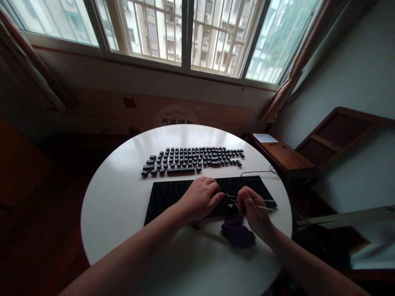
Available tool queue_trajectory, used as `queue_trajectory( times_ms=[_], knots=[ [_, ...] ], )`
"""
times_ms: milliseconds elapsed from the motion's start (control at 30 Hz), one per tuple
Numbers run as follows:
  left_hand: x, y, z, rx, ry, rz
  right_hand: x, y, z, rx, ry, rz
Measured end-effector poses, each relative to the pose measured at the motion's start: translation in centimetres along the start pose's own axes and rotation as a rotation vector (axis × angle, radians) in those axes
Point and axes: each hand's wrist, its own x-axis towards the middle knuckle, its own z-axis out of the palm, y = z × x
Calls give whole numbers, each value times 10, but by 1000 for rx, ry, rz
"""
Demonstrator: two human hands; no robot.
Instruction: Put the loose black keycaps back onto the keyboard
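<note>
A black keyboard (173, 197) lies on the white round table (114, 205), and most of its keycaps look to be off. On its middle rests my left hand (202, 197), fingers bent and pressed down on it, fingertips hidden, thumb pointing right. My right hand (251, 207) is closed around a thin two-pronged wire tool (265, 204). The tool's left ends reach a few dark keycaps (231, 205) beside my left thumb; whether they grip one I cannot tell. Just below the keyboard's front edge sits a crumpled dark purple cloth (239, 234).
Behind the keyboard, loose black keycaps (188, 158) stand in rows. A thin cable (259, 172) runs to the table's right edge. A wooden cabinet (284, 152) with a paper sheet (265, 138) is at the right, beneath a barred window (216, 37).
</note>
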Motion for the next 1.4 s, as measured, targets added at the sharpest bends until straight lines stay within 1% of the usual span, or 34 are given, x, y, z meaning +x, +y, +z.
queue_trajectory(
  times_ms=[133, 200, 267, 333, 400, 433, 467, 500, 600, 667, 767, 900, 933, 1000, 1067, 1100, 1167, 1267, 1333, 1400],
  knots=[
    [-1, 12, -7, -154, -33, 28, -3, -21, -5, -262, -210, -304],
    [-2, 13, -8, -239, -33, 27, -2, -34, -6, -425, -267, -457],
    [-3, 12, -8, -291, -25, 19, -2, -47, -8, -589, -235, -567],
    [-3, 10, -8, -328, -8, 2, -1, -57, -11, -719, -139, -623],
    [-4, 9, -9, -370, 15, -31, 0, -64, -15, -781, -42, -659],
    [-4, 8, -9, -388, 24, -50, 2, -66, -17, -789, -22, -669],
    [-4, 8, -9, -401, 28, -65, 4, -66, -18, -787, -31, -672],
    [-4, 8, -10, -406, 26, -71, 6, -66, -18, -782, -72, -668],
    [-5, 6, -10, -406, 13, -61, 19, -60, -15, -815, -261, -641],
    [-5, 5, -9, -405, 12, -63, 29, -54, -11, -842, -333, -627],
    [-6, 4, -9, -400, 12, -67, 42, -50, -5, -819, -363, -594],
    [-5, 2, -12, -361, 44, -68, 55, -55, -2, -803, -403, -590],
    [-5, 1, -15, -314, 59, -97, 59, -55, -2, -801, -404, -588],
    [-4, -4, -20, -172, 105, -208, 70, -51, -2, -788, -368, -552],
    [-4, -9, -25, -17, 135, -333, 88, -40, -1, -780, -305, -481],
    [-4, -11, -28, 47, 120, -373, 99, -31, 1, -789, -288, -441],
    [-4, -13, -30, 140, 30, -392, 123, -11, 7, -825, -302, -370],
    [-5, -10, -29, 199, -109, -307, 152, 18, 19, -884, -366, -308],
    [-6, -7, -28, 204, -145, -224, 163, 31, 26, -906, -385, -297],
    [-7, -5, -27, 204, -164, -165, 168, 40, 32, -918, -395, -300]
  ],
)
